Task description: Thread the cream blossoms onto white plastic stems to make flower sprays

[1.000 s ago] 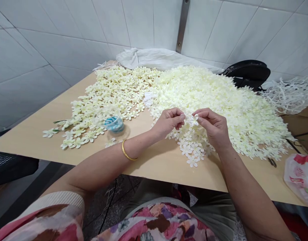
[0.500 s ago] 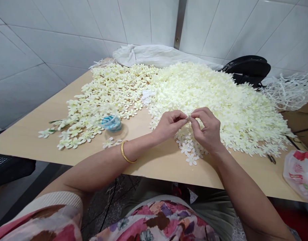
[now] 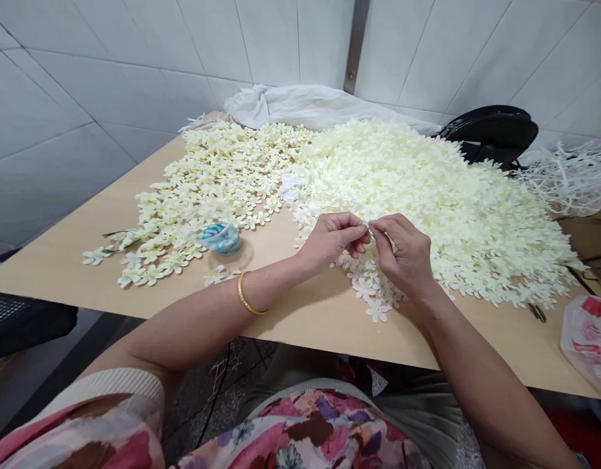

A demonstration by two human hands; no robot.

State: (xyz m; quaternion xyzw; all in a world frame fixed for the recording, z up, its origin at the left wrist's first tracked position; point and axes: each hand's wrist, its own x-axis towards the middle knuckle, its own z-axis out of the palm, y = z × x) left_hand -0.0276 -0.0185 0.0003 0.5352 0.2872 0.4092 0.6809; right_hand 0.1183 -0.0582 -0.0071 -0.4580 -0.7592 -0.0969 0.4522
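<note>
My left hand and my right hand meet fingertip to fingertip above the table's near side. Both are closed in a pinch around something tiny and pale that I cannot make out. Just behind and below them spreads a big heap of cream-white artificial flowers. Several loose white blossoms lie on the table under my right hand. To the left is a looser spread of yellowish-white flowers. A small clear cup with something blue and white in it stands left of my left hand.
The tan tabletop meets a tiled wall. White plastic sheeting and a black round object lie at the back. White stringy strands are at the right, with small scissors and a red-and-white plastic bag nearer.
The fingers of both hands have shifted slightly at the pinch, with the left hand's lower fingers now showing more. The whole view has moved a little. The flowers stay in place.
</note>
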